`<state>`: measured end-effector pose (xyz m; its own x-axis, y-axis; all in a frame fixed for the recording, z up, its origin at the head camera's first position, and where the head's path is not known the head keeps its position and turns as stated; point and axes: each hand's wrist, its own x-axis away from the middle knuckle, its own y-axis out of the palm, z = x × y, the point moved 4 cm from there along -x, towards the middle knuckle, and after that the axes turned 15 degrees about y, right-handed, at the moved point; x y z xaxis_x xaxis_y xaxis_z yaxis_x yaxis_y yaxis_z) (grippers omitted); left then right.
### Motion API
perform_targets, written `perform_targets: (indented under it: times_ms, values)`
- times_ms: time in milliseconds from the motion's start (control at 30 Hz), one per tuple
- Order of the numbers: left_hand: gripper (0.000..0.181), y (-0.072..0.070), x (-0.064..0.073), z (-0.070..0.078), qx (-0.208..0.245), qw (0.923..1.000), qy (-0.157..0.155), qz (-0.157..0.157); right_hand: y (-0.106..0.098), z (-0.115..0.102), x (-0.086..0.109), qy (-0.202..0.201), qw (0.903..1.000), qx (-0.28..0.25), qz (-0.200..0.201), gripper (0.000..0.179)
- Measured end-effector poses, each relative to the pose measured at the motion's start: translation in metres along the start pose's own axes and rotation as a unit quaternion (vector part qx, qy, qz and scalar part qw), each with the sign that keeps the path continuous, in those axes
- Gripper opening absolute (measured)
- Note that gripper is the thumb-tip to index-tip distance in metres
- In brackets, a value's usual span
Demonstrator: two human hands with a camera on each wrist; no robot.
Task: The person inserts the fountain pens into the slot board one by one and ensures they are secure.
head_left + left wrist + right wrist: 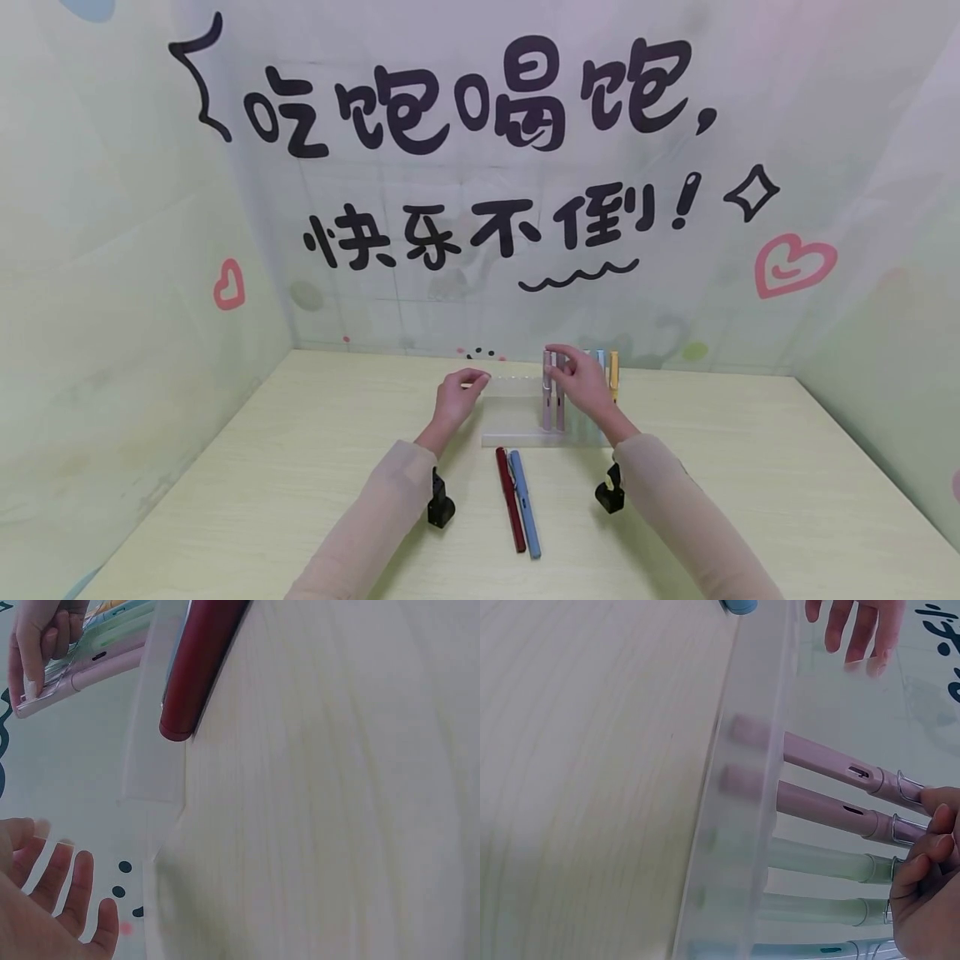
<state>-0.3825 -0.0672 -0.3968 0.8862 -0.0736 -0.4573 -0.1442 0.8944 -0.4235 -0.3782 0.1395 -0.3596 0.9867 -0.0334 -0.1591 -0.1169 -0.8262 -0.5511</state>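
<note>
- Slim mauve-pink pens (829, 761) are looking like smooth plastic, soft satin sheen.
- Bent silver wire clips (898, 781) are shining like polished metal.
- Long dark red pen (202, 671) is looking smooth, semi-gloss.
- Clear frosted plastic rack (754, 682) is showing a smooth, milky finish.
- Pale wood-grain tabletop (300, 500) is looking smooth, matt.
- Light beige sleeves (375, 508) are reading as matt cloth.
- Pale printed backdrop (150, 208) is looking like creased cloth.

Room is left along the rack (512, 440) between the left hand (457, 400) and upright pens (547, 410) at right. Near it, passage is obstructed by two lying pens (512, 504).
</note>
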Motion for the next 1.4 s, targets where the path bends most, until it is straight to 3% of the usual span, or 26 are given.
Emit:
perform_targets:
  times_ms: [833, 1200, 1400]
  values:
    - [0.021, 0.0009, -0.0003, -0.0008, 0.002, 1.0000, 0.000, 0.002, 0.0006, -0.0002, -0.0024, 0.024, 0.9995, 0.020, -0.007, 0.035]
    - [0.020, 0.0006, 0.0002, -0.0002, -0.001, 1.0000, 0.003, 0.003, -0.0020, 0.0020, -0.0034, 0.001, 1.0000, 0.004, -0.001, 0.039]
    - [0.020, 0.0002, 0.0005, 0.0014, 0.000, 1.0000, 0.004, 0.005, -0.0055, 0.0025, -0.0017, -0.020, 0.9993, -0.031, 0.002, 0.036]
